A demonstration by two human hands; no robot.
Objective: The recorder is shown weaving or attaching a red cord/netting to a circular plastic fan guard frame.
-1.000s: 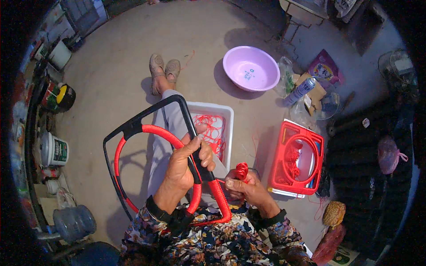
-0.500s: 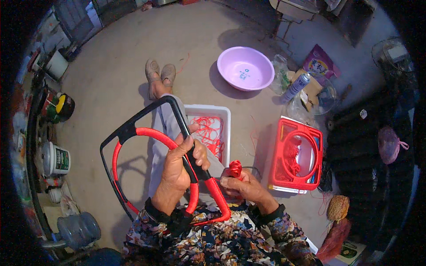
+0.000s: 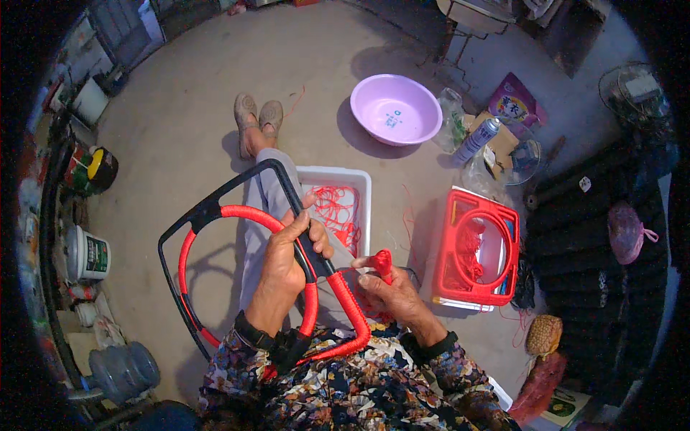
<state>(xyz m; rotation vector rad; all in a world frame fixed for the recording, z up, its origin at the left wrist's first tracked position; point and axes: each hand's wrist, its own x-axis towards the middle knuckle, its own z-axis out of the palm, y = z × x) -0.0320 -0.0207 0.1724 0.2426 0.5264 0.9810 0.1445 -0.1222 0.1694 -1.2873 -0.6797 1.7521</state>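
Observation:
My left hand [image 3: 286, 264] is closed round the inner bars of a black frame [image 3: 218, 192]. The frame is a rounded rectangle with a ring inside it, and red cord [image 3: 350, 309] is wound tightly over parts of both. To the right, my right hand [image 3: 394, 293] pinches a small bundle of red cord [image 3: 383, 264] that stands up from its fingers. A thin strand runs from this hand toward the wrapped bar. Beyond the hands, a white tray [image 3: 366, 205] holds loose tangled red cord [image 3: 336, 208]. The frame leans across my lap, partly covering my legs.
A finished-looking red frame [image 3: 447, 276] with a ring lies on a white box at right, red cord inside. A purple basin [image 3: 366, 129] stands ahead, near a spray can [image 3: 478, 140] and plastic bags. Buckets [image 3: 92, 253] and a water bottle [image 3: 128, 373] line the left.
My right hand has shifted slightly, and the cord bundle has turned in its fingers, now pointing up. My left hand keeps its hold on the frame. The whole view has moved a little.

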